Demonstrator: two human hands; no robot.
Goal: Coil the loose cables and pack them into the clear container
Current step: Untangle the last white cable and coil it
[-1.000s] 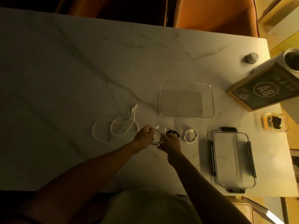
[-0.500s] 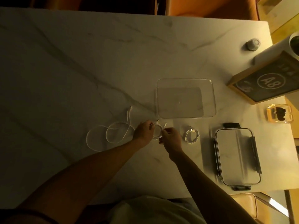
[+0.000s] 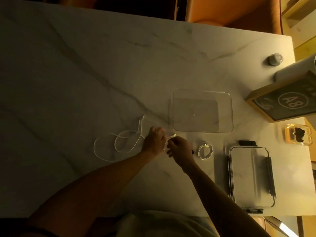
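My left hand [image 3: 154, 141] and my right hand [image 3: 179, 148] meet over the marble table, both pinching a small white cable coil [image 3: 168, 139] between them; one plug end sticks up above my fingers. A long loose white cable [image 3: 119, 144] lies in open loops just left of my left hand. Another cable, coiled [image 3: 205, 151], rests on the table right of my right hand. The clear container [image 3: 202, 110], with nothing in it, stands just beyond my hands. Its lid [image 3: 251, 177] with dark clips lies to the right.
A wooden-framed sign marked A8 [image 3: 287, 101] stands at the right edge beside a white cylinder [image 3: 294, 69]. A small grey cap-like object [image 3: 275, 59] sits at the far right corner. A small amber case [image 3: 297, 135] lies near the sign. Orange chairs [image 3: 230, 9] stand beyond the table.
My hands have stayed together on the small coil, working it. A dark object seen beside my right hand a second ago is now mostly hidden. The camera view shifted slightly.
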